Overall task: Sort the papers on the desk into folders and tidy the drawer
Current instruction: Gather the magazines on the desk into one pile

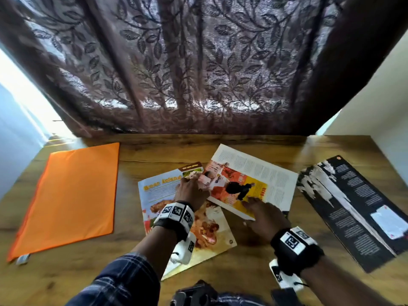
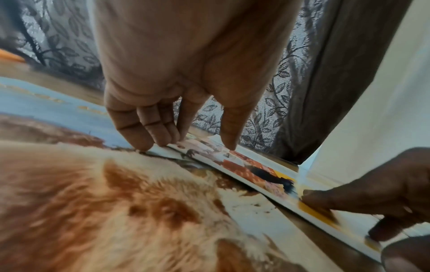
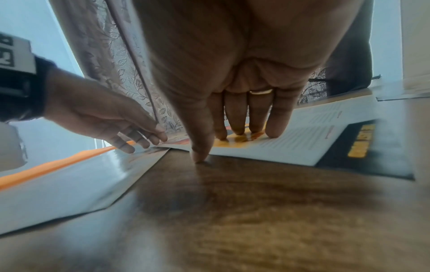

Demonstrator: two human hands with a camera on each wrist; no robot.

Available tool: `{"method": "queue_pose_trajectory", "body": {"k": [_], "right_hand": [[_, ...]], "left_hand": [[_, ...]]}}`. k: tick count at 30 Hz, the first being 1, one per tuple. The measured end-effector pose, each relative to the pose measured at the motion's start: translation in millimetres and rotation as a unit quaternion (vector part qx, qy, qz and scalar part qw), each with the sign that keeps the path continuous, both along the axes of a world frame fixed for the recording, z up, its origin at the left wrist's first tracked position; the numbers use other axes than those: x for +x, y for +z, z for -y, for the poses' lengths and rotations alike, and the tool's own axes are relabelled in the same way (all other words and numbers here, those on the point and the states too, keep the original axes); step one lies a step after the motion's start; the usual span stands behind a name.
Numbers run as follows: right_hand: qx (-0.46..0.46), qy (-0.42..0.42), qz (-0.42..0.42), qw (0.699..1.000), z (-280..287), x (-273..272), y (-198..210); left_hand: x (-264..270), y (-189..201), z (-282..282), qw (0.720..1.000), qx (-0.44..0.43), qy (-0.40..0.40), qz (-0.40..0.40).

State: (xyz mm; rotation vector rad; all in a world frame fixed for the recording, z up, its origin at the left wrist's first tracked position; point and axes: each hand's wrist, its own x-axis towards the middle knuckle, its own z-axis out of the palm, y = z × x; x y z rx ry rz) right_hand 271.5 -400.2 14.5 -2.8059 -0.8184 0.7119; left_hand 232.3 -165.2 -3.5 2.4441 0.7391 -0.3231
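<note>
An orange folder lies flat at the desk's left. A bear magazine page lies mid-desk. Overlapping its right edge is a page with white text columns and an orange-yellow picture. My left hand touches that page's left corner with straight fingers, and the corner looks rumpled. My right hand presses straight fingers on the yellow part near the page's front edge. Its thumb rests on the bare wood.
A long black printed sheet lies at the desk's right, partly under the text page. The wooden desk ends at a brown leaf-pattern curtain behind. A white wall stands at the right.
</note>
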Motion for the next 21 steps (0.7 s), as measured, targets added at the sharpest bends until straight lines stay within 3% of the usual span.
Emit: {"method": "queue_pose_trajectory", "body": {"k": [7,11,13,16,18,21], "right_hand": [[0.032,0.0,-0.003,0.999,5,-3,7],[0.041,-0.003,-0.011,0.999,6,-5,10],[0.054,0.001,-0.014,0.998,6,-5,10],[0.15,-0.074,-0.022,0.986,10,8,11],[0.215,-0.125,0.024,0.968,17,25,8],[0.225,-0.168,0.06,0.958,29,52,5]], "left_hand": [[16,4,2,0.994,-0.101,0.035,-0.002],[25,-15,-3,0.96,-0.237,0.119,0.094],[25,2,3,0.953,-0.241,0.128,0.135],[25,14,0,0.963,-0.199,0.1,0.154],[26,22,-7,0.96,-0.194,0.095,0.18],[26,31,-22,0.952,-0.201,0.104,0.207]]}}
